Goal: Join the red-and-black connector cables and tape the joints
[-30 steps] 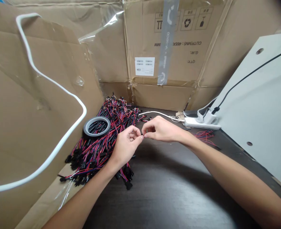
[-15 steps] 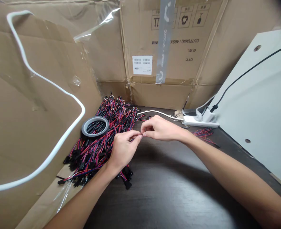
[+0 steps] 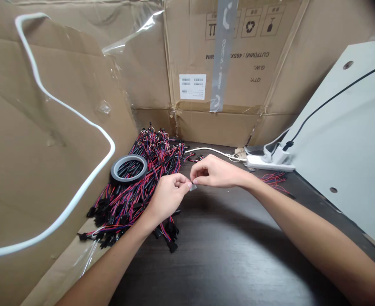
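Note:
My left hand [image 3: 170, 196] is pinched closed, thumb against fingers, in front of the wire pile. A small pale strip [image 3: 193, 187] pokes out below its thumb tip. My right hand [image 3: 214, 172] meets it from the right, its thumb and forefinger pinched at the strip's upper edge, with a small dark spot between the fingertips. The fingers hide most of what lies between them. Behind and left of my left hand lies a heap of red, blue and black wires with black connectors [image 3: 136, 195]. A roll of black tape [image 3: 129, 168] with a grey core rests on the heap.
Cardboard walls [image 3: 216, 127] stand at the back and left, with a thick white cable [image 3: 75, 199] hanging on the left. A white power strip [image 3: 270, 162] with plugs lies back right by a white panel [image 3: 350, 140]. Loose wires [image 3: 273, 178] lie near it on the dark tabletop [image 3: 219, 255].
My fingertips have moved slightly apart, and the small pale strip now shows below them. The whole view has shifted a little; the heap and tape roll stay in place.

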Tool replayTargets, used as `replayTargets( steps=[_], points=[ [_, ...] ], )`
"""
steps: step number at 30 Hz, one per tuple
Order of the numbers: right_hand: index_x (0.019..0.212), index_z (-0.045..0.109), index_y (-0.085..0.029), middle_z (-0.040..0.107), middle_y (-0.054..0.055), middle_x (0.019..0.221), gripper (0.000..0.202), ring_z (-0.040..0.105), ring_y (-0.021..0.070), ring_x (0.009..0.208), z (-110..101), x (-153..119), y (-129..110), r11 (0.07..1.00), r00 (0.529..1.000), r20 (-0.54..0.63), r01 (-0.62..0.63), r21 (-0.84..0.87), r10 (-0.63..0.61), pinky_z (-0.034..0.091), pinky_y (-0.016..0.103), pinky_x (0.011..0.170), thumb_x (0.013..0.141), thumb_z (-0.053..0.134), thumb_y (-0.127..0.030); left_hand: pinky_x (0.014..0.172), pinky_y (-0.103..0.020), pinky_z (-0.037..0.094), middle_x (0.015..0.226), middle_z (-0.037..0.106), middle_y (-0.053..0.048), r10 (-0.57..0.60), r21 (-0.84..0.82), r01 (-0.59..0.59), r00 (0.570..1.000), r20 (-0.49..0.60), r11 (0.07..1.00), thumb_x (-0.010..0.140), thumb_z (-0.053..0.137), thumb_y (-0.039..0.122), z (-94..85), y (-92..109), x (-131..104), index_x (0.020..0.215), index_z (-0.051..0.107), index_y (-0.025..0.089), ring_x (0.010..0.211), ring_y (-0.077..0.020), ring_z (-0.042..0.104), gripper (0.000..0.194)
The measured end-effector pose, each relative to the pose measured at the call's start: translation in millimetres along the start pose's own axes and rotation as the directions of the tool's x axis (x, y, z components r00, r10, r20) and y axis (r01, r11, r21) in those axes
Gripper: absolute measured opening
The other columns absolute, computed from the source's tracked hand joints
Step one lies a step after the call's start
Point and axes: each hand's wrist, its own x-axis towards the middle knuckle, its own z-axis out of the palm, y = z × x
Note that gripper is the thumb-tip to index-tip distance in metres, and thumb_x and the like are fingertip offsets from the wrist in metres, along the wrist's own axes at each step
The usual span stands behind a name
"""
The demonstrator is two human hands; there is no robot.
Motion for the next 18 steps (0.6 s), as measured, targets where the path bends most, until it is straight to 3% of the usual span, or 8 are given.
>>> replayTargets(
  steps=[3,6,18],
  points=[
    [0.076,0.068,-0.013,0.059,-0.004,0.060,0.011,0.049,0.0063,0.055,0.8,-0.4,-0.9,1.000,1.000,0.008,0.007,-0.004,-0.007,0.035,0.020,0.059,0.075,0.058,-0.010,0.040,-0.019,0.021,0.051,0.042,0.004,-0.130,-0.144,0.143,0.987,0.095,0.979,0.075,0.061,0.029,-1.4,3.0,0.2,0.067,0.060,0.013,0.042,-0.0043,0.030,0.018],
    [0.077,0.068,-0.014,0.061,-0.003,0.062,0.012,0.051,0.0065,0.057,1.2,-0.8,-3.2,1.000,1.000,0.007,0.000,-0.007,0.000,0.036,0.021,0.061,0.075,0.058,-0.009,0.039,-0.019,0.009,0.050,0.028,0.008,-0.230,-0.278,0.293,0.944,0.238,0.915,0.075,0.064,0.032,-5.2,6.0,-0.7,0.065,0.054,0.014,0.041,-0.0024,0.018,0.023],
    [0.086,0.064,-0.015,0.052,-0.006,0.060,0.019,0.042,0.0061,0.054,-1.3,-5.9,-9.1,0.987,0.987,-0.017,0.157,0.023,-0.157,0.034,0.019,0.055,0.072,0.055,-0.007,0.040,-0.015,0.005,0.055,0.016,0.010,-0.242,-0.528,0.507,0.837,0.491,0.682,0.077,0.063,0.020,-18.8,8.5,-2.1,0.069,0.036,0.018,0.046,-0.0020,0.008,0.029]
  ],
)
